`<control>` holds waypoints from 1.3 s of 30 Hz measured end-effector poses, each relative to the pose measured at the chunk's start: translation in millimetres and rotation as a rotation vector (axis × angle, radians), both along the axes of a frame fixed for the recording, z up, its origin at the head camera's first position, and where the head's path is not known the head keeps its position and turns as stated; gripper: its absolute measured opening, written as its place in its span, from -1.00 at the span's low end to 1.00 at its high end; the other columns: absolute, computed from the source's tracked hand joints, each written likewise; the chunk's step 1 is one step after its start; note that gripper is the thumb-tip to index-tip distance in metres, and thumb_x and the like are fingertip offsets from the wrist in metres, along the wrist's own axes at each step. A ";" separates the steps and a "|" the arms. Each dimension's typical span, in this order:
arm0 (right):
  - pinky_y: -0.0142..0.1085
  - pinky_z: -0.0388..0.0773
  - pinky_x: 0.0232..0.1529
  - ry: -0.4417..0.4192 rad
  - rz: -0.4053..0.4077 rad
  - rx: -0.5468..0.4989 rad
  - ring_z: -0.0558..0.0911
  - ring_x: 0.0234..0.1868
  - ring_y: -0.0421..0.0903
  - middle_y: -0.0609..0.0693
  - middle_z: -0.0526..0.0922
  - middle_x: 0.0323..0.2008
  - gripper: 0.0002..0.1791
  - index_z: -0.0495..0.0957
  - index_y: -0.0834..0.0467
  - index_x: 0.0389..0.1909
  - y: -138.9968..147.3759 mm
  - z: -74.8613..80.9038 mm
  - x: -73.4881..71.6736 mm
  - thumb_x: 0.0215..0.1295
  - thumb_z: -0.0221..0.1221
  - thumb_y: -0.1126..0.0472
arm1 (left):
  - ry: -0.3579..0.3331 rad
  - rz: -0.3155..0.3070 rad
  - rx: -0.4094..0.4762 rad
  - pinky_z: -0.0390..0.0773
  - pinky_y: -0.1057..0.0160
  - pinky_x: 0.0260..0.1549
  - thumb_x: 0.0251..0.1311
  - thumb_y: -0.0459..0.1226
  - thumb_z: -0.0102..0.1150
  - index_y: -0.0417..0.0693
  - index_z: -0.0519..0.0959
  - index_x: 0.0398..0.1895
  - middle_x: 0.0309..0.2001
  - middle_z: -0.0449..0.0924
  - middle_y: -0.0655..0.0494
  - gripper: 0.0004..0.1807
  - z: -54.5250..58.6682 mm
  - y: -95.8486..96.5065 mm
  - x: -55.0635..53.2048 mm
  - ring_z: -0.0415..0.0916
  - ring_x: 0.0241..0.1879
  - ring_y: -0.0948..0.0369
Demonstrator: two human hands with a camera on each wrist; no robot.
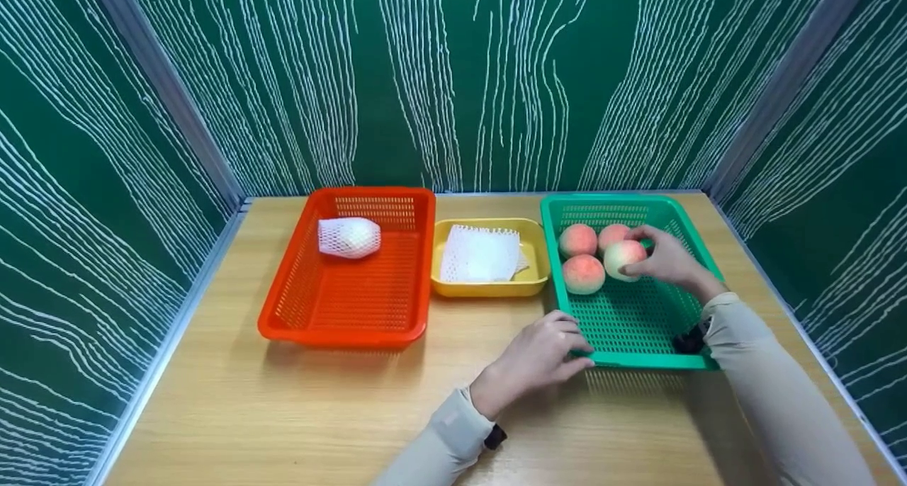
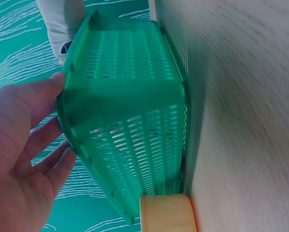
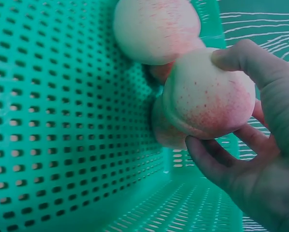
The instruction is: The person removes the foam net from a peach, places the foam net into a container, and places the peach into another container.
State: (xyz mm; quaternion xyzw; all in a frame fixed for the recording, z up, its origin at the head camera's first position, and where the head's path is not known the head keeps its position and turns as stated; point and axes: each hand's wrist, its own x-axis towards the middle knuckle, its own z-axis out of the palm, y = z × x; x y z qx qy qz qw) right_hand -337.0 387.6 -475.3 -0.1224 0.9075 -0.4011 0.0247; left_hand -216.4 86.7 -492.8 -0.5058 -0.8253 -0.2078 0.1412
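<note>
Near the table's (image 1: 745, 287) right edge, the right hand (image 1: 669, 261) pinches a peach (image 1: 621, 261) over the green basket (image 1: 655, 360); the left hand (image 1: 542, 351) grips the basket's rim.

pink/crm peaches (image 1: 584, 274) | grn bskt (image 1: 623, 330) | red bskt (image 1: 361, 295) | ylw tray (image 1: 489, 289) | wht-lined grn wall (image 1: 386, 156)

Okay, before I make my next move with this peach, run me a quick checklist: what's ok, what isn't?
1. Right grip secure on the held peach: ok, pinching it.
2. Left grip on the green basket: ok, at its near-left corner.
3. Held peach clear of the other peaches: cannot tell, views overlap.
4. Held peach netted: not ok, bare.
5. White netting available: ok, in the yellow tray.
6. Netted item inside the red basket: ok, toward the far end.
</note>
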 end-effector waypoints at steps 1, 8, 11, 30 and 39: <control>-0.25 0.52 -0.30 0.002 0.004 0.003 0.52 -0.18 0.09 0.29 0.45 0.01 -0.35 0.34 0.32 0.14 -0.3 -1.1 -0.3 0.07 0.42 0.26 | -0.003 0.003 0.004 0.28 0.50 0.11 0.25 -0.03 0.25 0.09 0.75 -0.20 -0.25 0.69 0.34 -0.76 -0.3 0.1 0.1 0.41 0.00 0.26; -0.17 0.50 -0.29 0.077 0.031 0.053 0.51 -0.20 0.12 0.26 0.45 -0.03 -0.39 0.37 0.32 0.03 -3.5 -4.8 -1.4 -0.02 0.44 0.30 | -0.008 0.029 0.032 0.30 0.50 0.11 0.23 -0.04 0.28 0.09 0.75 -0.23 -0.28 0.67 0.34 -0.79 -1.5 0.3 2.4 0.41 0.01 0.27; -0.12 0.47 -0.28 0.099 0.043 0.079 0.50 -0.22 0.13 0.25 0.44 -0.07 -0.41 0.37 0.31 -0.03 -4.6 -6.8 -1.4 -0.08 0.46 0.32 | 0.002 0.036 0.038 0.30 0.50 0.10 0.20 -0.05 0.30 0.09 0.75 -0.26 -0.29 0.67 0.34 -0.80 -2.2 0.3 3.7 0.41 0.01 0.27; -0.10 0.29 -0.30 0.138 0.118 0.228 0.35 -0.27 0.08 0.16 0.42 -0.25 -0.39 0.38 0.25 -0.20 -5.9 -8.5 -3.1 -0.31 0.52 0.38 | -0.018 0.037 0.044 0.30 0.52 0.08 0.21 -0.03 0.28 0.09 0.75 -0.23 -0.28 0.65 0.33 -0.78 0.1 1.0 2.4 0.39 -0.02 0.28; -0.08 0.33 -0.30 0.162 0.160 0.316 0.38 -0.27 0.05 0.14 0.45 -0.26 -0.40 0.39 0.25 -0.20 -7.4 -10.9 -4.5 -0.26 0.53 0.32 | -0.013 0.035 0.051 0.32 0.51 0.06 0.19 -0.04 0.31 0.10 0.75 -0.25 -0.30 0.64 0.32 -0.81 -3.3 1.3 2.1 0.39 -0.04 0.28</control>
